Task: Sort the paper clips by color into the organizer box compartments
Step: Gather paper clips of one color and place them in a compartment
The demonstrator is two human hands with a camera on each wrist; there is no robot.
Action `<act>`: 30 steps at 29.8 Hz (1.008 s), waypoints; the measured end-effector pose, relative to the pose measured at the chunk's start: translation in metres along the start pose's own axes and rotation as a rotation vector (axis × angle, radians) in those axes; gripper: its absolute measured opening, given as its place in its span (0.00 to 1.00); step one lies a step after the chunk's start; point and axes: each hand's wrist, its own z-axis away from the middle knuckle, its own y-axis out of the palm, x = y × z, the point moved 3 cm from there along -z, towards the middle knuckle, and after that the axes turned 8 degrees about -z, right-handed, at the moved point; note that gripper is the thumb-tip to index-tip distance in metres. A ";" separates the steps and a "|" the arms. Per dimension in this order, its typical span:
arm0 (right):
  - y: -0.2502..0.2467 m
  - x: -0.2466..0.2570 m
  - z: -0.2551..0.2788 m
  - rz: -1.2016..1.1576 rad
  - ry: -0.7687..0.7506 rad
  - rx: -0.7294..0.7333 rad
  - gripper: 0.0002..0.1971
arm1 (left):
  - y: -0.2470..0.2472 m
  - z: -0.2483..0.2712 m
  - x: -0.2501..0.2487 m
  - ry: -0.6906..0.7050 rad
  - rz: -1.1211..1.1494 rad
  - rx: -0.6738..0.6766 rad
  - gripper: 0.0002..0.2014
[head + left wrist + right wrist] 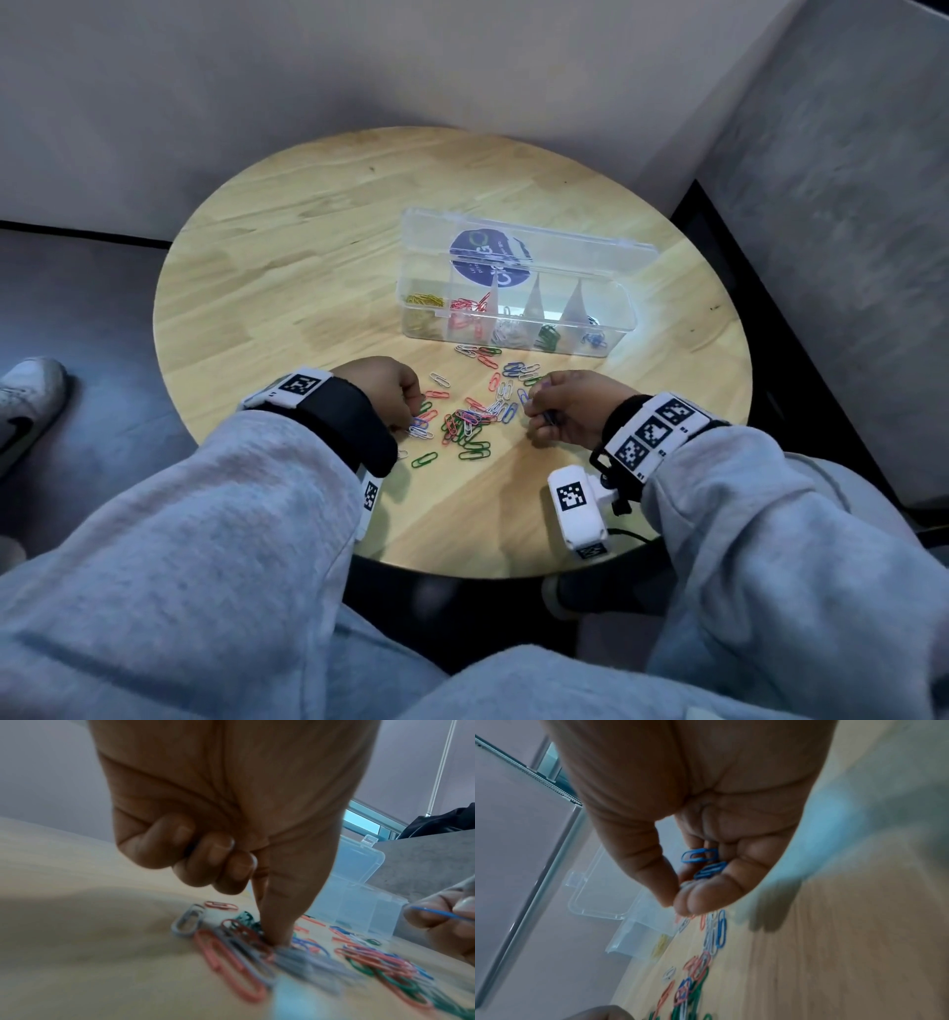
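**A:** What is on the bench (318, 216)?

**B:** A round wooden top. Toward its far right stands a clear organizer box (513, 308) with its lid (534, 246) tipped up and back. The tray has five compartments in a row. From left to right they hold yellow clips (424, 299), red clips (466, 313), white clips (508, 331), green clips (547, 338) and blue clips (594, 339).

**A:** And the unsorted ones?

**B:** A loose pile of paper clips (470, 411) lies on the wood just in front of the box, between the two hands. Red, green, blue and white are mixed together.

**A:** What is the left hand (382, 393) doing?

**B:** It is down at the left edge of the pile. In the left wrist view the index finger and thumb (280, 923) reach down together into the clips, tips touching the pile, while the other three fingers are curled into the palm. The picture is too blurred to tell whether that grip has hold of a clip.

**A:** And the right hand (570, 408)?

**B:** It hovers at the right edge of the pile, fingers curled inward. The right wrist view shows a few blue clips in the palm (703, 862), cupped by the bent fingers, with the thumb and fingertips drawn close together.

**A:** Anything else?

**B:** Grey sleeves (205, 539), and bands with black and white square markers on both wrists. A white shoe (25, 401) rests on the floor at far left.
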 end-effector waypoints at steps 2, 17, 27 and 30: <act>0.001 -0.001 -0.001 -0.052 0.003 0.010 0.13 | -0.002 0.000 0.000 0.004 -0.045 -0.003 0.07; -0.009 0.004 -0.001 -0.113 -0.004 -0.129 0.13 | -0.017 -0.001 -0.011 -0.004 0.776 0.141 0.13; -0.014 0.008 -0.007 0.198 -0.049 -0.186 0.17 | -0.022 0.000 -0.023 -0.032 1.239 0.218 0.17; -0.013 0.020 -0.005 0.450 -0.119 -0.228 0.18 | -0.022 -0.001 -0.025 -0.026 1.304 0.267 0.18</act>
